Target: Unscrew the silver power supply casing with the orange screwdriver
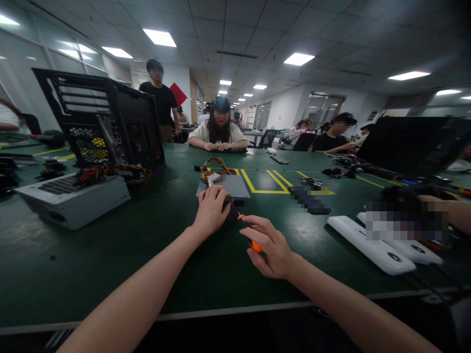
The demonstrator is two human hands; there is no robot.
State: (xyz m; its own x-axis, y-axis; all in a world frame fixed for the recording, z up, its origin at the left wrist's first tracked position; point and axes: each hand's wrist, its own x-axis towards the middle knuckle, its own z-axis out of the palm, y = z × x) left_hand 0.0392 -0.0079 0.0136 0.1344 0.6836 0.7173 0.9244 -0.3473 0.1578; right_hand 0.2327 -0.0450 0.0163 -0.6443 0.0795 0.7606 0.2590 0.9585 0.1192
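Observation:
A grey computer power supply unit (pixel 237 186) sits on the green table in front of me, its bundle of coloured cables (pixel 221 165) lying behind it. My left hand (pixel 212 206) is over its near left part, the fingers bent down onto the casing and hiding some of it. Between the fingers of my right hand (pixel 271 249) is a screwdriver (pixel 256 244) with an orange and black handle. Its thin tip points up and left, close to the near side of the unit by the socket; whether it touches is too small to tell.
To the left stand an open black computer case (pixel 138 122) and a second power supply (pixel 84 211). White oblong devices (pixel 371 245) lie at the right, near another person's hand (pixel 437 211). A dark monitor (pixel 405 144) is behind them. A person sits across the table (pixel 176 274).

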